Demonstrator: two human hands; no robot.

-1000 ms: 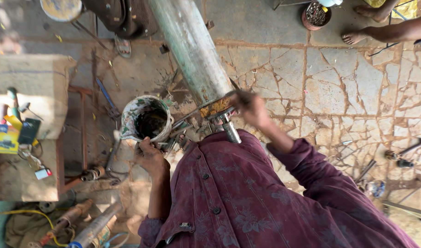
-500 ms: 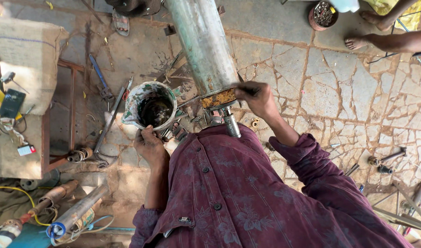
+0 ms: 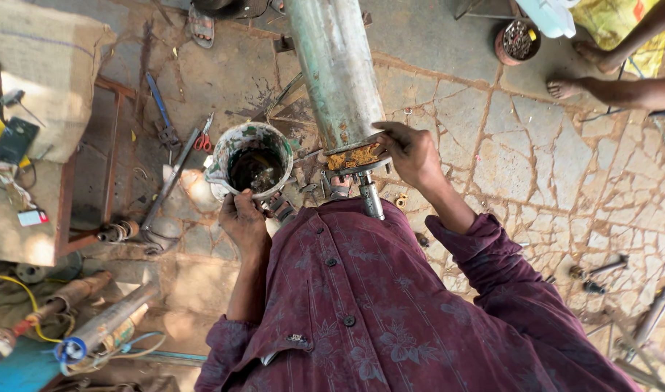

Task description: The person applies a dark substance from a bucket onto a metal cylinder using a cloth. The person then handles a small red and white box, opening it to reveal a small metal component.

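Right hand (image 3: pixel 412 152) now atop the cylinder's flange (image 3: pixel 355 157).

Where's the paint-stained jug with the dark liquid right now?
In the head view, the paint-stained jug sits left of centre on the stone floor, just left of the big green cylinder, with the left hand at its near rim.

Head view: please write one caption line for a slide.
Left hand holds a stained jug; right hand touches a green cylinder's rusty end.

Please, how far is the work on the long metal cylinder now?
Done: the cylinder end already carries brownish paste. In hand: right hand touches that flange, left hand holds the stained bucket of dark liquid. Left: loose bolts and wrenches remain on the floor.
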